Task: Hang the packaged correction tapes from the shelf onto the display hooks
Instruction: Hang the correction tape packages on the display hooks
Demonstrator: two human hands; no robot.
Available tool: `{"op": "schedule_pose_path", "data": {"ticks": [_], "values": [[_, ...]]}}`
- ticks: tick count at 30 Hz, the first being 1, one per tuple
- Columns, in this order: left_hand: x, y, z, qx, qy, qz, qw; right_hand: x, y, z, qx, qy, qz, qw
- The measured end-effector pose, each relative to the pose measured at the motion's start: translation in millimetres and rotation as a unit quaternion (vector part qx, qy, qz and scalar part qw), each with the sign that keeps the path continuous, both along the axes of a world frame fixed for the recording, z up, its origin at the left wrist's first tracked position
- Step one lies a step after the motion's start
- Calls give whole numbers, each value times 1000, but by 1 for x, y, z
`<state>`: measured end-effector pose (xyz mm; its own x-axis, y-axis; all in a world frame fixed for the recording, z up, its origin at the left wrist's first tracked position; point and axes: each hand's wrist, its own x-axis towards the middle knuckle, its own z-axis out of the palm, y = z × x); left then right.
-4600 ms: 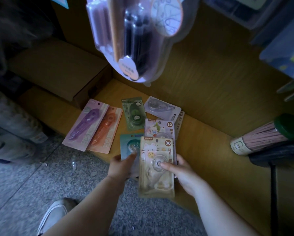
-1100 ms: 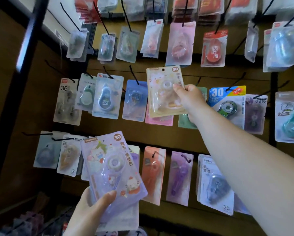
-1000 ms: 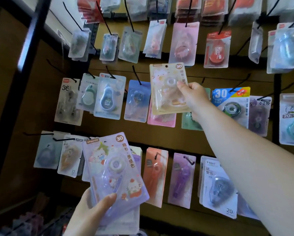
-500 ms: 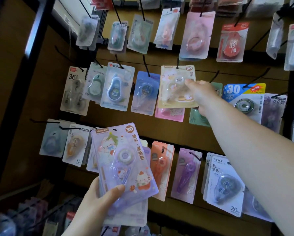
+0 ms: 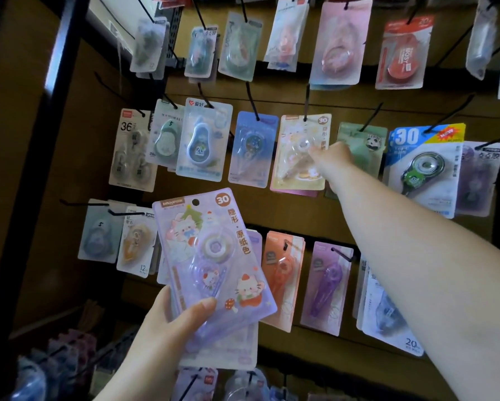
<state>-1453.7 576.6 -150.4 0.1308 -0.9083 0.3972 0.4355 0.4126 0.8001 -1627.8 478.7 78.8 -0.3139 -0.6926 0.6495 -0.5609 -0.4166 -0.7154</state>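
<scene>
While the right hand (image 5: 334,162) reaches up to the middle row, its fingertips (image 5: 315,153) lie on the clear blister of the yellow cat-print correction tape pack (image 5: 296,169). Motion blur hides whether the thumb pinches the card from behind or the fingers only touch it.

- That pack hangs from a black display hook (image 5: 307,101), the peg seemingly through its top hole. It sits in front of a pink pack (image 5: 295,193) whose lower edge peeks out below.
- Neighbours on their own pegs: blue pack (image 5: 253,149) just to the left, green panda pack (image 5: 361,146) to the right, partly behind the hand.
- The left hand (image 5: 170,325) is low, thumb curled over the front of the purple cat-print correction tape pack (image 5: 211,256) and fingers behind. At least one more pack (image 5: 228,353) is stacked under it in the same grip.

Handling, as judged: these packs look light, a thin stiff card backing with a glossy moulded plastic bubble. The bubble is probably slick and dents easily, so the flat card edges or lower corner are the better hold, leaving the hang hole (image 5: 195,202) free for the peg.

Each blister holds one tape dispenser. On the purple pack a round reel shows through the bubble.
</scene>
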Motion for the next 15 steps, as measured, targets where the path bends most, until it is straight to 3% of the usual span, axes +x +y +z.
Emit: {"op": "schedule_pose_path", "data": {"ticks": [4, 7, 9, 12, 15], "values": [[-2, 8, 2, -5, -5, 1, 1000, 1, 10, -4, -32, 41, -53, 997], [-6, 10, 7, -11, -9, 4, 1000, 8, 31, -14, -151, 124, -74, 978], [-8, 11, 13, -15, -10, 1, 1000, 18, 48, -27, -155, 167, 31, 973], [-9, 12, 23, -29, -2, 10, 1000, 33, 79, -57, -53, 240, 199, 949], [-9, 13, 31, -44, 3, 24, 999, 40, 94, -79, 17, 254, 283, 925]]}}
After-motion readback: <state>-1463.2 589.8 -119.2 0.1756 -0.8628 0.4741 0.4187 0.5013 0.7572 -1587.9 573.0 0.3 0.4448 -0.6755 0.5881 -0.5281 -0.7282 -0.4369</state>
